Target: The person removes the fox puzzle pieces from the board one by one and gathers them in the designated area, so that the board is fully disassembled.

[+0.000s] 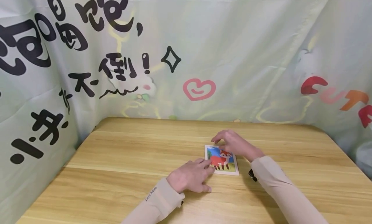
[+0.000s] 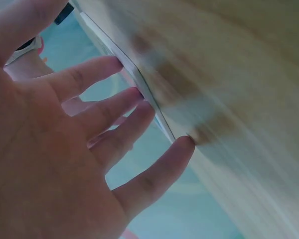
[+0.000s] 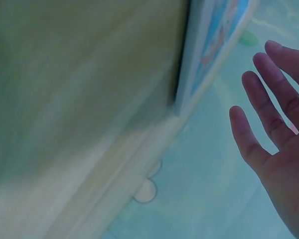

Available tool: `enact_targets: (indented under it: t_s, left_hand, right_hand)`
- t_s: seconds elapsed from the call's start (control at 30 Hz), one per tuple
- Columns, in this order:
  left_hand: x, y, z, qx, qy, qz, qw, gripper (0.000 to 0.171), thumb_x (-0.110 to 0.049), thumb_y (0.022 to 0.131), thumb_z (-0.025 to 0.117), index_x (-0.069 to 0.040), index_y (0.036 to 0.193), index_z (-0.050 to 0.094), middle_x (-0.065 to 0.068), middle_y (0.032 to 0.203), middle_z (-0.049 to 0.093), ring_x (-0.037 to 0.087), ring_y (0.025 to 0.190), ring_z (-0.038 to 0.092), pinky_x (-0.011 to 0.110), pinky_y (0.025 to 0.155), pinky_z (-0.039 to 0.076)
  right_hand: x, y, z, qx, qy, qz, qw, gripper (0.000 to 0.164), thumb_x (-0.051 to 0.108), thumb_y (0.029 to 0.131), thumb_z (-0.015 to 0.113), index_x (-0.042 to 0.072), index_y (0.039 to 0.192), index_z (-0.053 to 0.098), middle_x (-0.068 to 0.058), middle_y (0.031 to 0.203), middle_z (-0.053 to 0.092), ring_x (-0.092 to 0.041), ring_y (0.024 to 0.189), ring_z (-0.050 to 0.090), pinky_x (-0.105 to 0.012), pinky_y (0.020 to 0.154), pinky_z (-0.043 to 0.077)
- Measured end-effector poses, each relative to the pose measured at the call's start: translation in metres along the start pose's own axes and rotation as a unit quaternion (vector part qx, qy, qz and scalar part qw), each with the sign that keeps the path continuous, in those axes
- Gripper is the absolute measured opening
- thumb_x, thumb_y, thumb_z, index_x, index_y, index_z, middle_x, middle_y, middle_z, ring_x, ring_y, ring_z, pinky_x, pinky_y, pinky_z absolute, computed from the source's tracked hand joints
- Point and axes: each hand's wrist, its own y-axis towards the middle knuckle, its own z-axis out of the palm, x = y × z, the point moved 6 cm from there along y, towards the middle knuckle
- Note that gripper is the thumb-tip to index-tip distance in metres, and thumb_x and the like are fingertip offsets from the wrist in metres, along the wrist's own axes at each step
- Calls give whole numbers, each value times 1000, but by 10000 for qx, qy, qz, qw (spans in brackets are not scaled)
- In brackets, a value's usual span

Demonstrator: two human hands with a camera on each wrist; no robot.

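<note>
A square picture board [image 1: 223,159] with a white border lies flat on the wooden table, showing a red fox-like animal on grass under a blue sky. Fingers spread, my left hand [image 1: 190,176] rests at its near left side; the left wrist view has the fingertips right at the board's white edge [image 2: 109,45]. My right hand [image 1: 235,142] hovers over the far right part, hiding some of the upper picture. In the right wrist view its loosely bent fingers hold nothing and stand apart from the board's thick side [image 3: 187,74].
The light wood table [image 1: 125,159] extends around the board on every side. Behind it and to both sides hangs a pale curtain [image 1: 247,49] printed with black characters, a pink heart and coloured letters. Both forearms wear beige sleeves [image 1: 282,182].
</note>
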Motion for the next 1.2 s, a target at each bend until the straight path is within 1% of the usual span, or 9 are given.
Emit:
enact_targets:
  t_s: [0.23, 0.43, 0.6, 0.77, 0.93, 1.0, 1.2]
  left_hand:
    - [1, 1, 1, 89, 61, -23, 9999, 70, -56, 90, 71, -26, 150, 50, -2, 163, 32, 16, 146, 32, 46, 108, 44]
    - [2, 1, 0, 131, 79, 23, 9999, 70, -55, 89, 71, -27, 150, 49, -3, 163, 31, 15, 146, 32, 43, 108, 44]
    - [4, 1, 1, 131, 89, 20, 9999, 70, -54, 89, 72, -28, 151, 50, -5, 163, 32, 14, 146, 32, 42, 107, 45]
    - [3, 2, 1, 123, 133, 18, 9998, 71, -54, 89, 72, -28, 151, 50, -5, 163, 32, 13, 145, 33, 41, 106, 45]
    - [2, 2, 1, 110, 143, 16, 9998, 71, -54, 89, 72, -29, 151, 49, -5, 163, 32, 13, 145, 32, 40, 106, 45]
    - [2, 2, 1, 113, 135, 15, 9998, 71, -54, 89, 72, -28, 151, 49, -5, 163, 32, 13, 146, 32, 40, 106, 45]
    - [2, 2, 0, 152, 117, -31, 9998, 71, -55, 89, 72, -29, 151, 49, -5, 163, 31, 13, 146, 32, 42, 107, 44]
  right_hand:
    - [4, 6, 11, 354, 177, -104, 9992, 36, -16, 81, 68, -1, 112, 75, -9, 108, 73, -29, 103, 67, -48, 91, 56]
    - [8, 12, 15, 587, 122, -161, 9981, 38, -17, 81, 70, 0, 114, 75, -9, 111, 73, -25, 101, 68, -43, 90, 57]
    - [10, 16, 19, 658, 57, -248, 9975, 39, -18, 79, 71, 1, 113, 76, -8, 110, 73, -24, 102, 68, -42, 89, 57]
    - [9, 17, 20, 707, -29, -270, 9971, 40, -18, 79, 71, 3, 113, 76, -7, 111, 73, -27, 105, 67, -45, 92, 56]
    - [8, 17, 21, 842, -89, -268, 9960, 39, -16, 80, 73, 4, 114, 76, -7, 114, 73, -28, 109, 66, -49, 95, 53]
    - [8, 18, 21, 911, -75, -264, 9955, 39, -15, 80, 74, 4, 114, 76, -7, 114, 73, -28, 109, 66, -48, 96, 53]
    - [10, 19, 21, 1046, -128, -492, 9932, 42, -18, 79, 73, 5, 114, 76, -4, 111, 73, -25, 105, 65, -45, 93, 55]
